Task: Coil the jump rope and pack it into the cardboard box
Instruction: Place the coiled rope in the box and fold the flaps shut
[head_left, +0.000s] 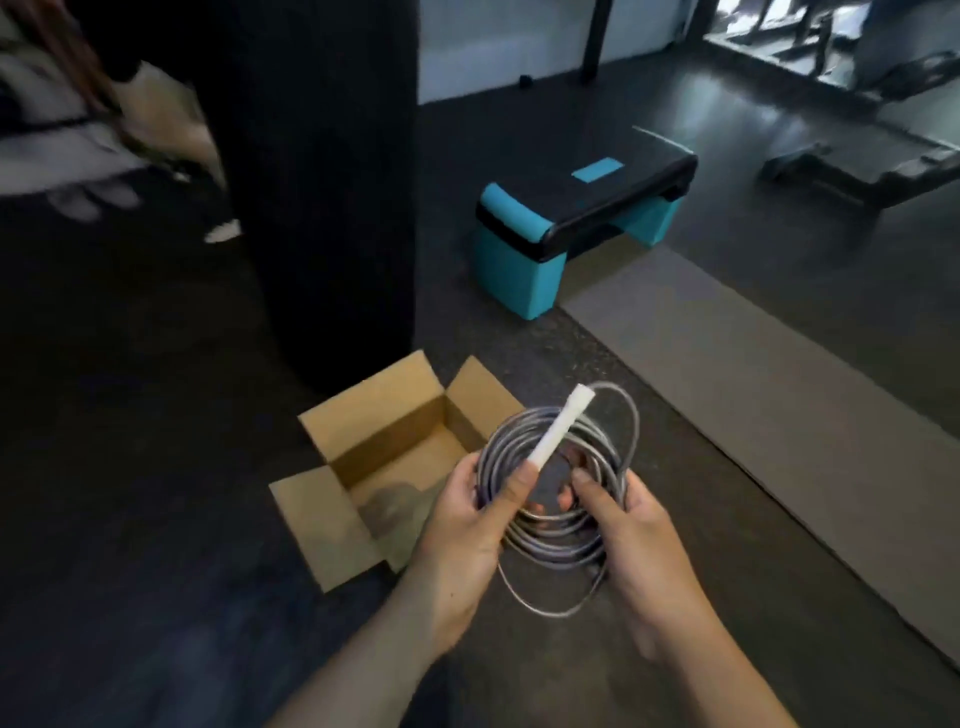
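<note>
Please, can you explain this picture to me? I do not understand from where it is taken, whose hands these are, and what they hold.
There is no machine here. A camera worn on a person's head looks forward and down, so you see that person's own two bare hands.

The left hand and the right hand together hold a grey jump rope wound into a coil. Its white handle sticks up from the left hand.

On the dark floor, just beyond the hands, stands an open brown cardboard box with its flaps spread. Farther away are a black and turquoise exercise step and a grey floor mat.
</note>
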